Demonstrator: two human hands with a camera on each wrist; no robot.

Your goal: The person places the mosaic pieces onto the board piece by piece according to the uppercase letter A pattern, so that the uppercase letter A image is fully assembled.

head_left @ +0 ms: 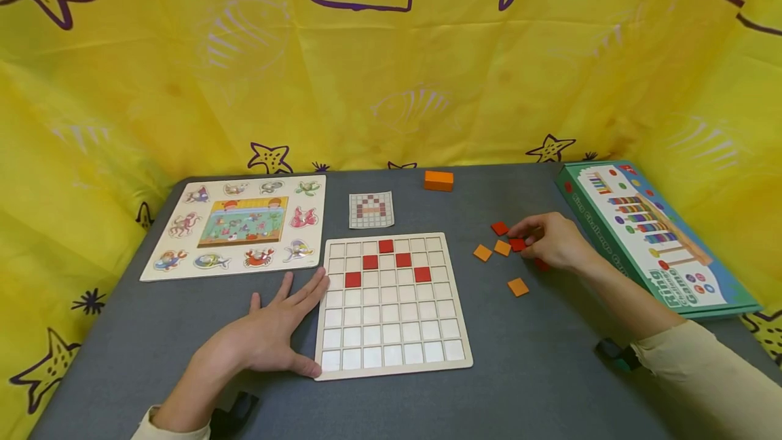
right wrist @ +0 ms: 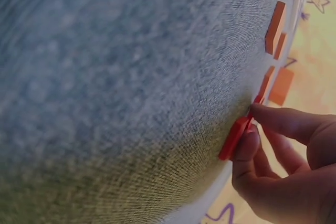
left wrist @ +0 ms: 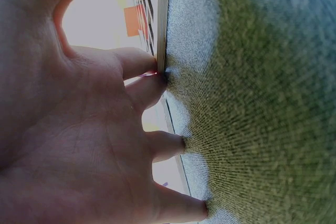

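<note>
My right hand [head_left: 552,242] pinches a red square tile [head_left: 517,244] toward the tabletop [head_left: 525,358]'s right edge; my left, spread [head_left: 271,331], touches the grid board [head_left: 389,295]'s left edge. Orange tiles [head_left: 482,252] lie close, so brushing fingertips could scatter them. Beyond, a pattern card [head_left: 371,210] lies toward the far edge.

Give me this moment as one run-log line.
left hand: touching grid board; right hand: pinching red tile; grid board: five red tiles placed; orange tiles: loose on table
</note>
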